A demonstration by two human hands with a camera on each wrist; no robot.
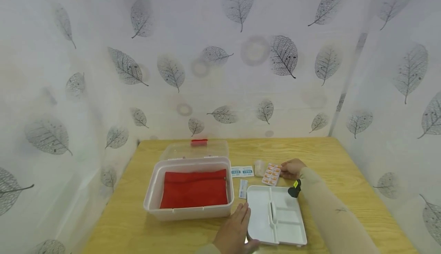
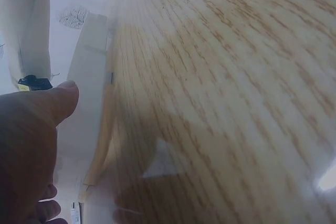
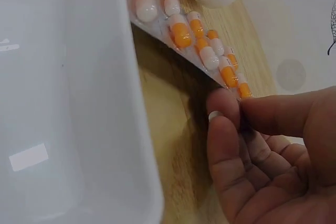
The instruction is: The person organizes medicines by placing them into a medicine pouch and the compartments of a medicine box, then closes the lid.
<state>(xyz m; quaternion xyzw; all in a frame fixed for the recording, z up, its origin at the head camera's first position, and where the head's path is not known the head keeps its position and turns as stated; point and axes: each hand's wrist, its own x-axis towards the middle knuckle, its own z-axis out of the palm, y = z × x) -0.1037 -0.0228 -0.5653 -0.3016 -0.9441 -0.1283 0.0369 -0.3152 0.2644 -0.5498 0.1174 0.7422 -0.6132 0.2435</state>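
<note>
On the worktop (image 1: 120, 223), a cloudy plastic box (image 1: 189, 213) stands at the left, its lid (image 1: 215, 149) open on the far side, a red pouch (image 1: 194, 192) inside; to its right sits a white tray (image 1: 258, 215) split into compartments; just beyond the tray's far edge is the pill pack (image 1: 271, 174), orange-and-white capsules in clear bubbles; the right hand (image 1: 292, 169) pinches its right side; the left hand (image 1: 237, 227) lies, fingers straight, at the tray's left side.

The tray (image 1: 257, 213) lies right of the box (image 1: 189, 212), before the blister pack (image 1: 271, 174).
</note>
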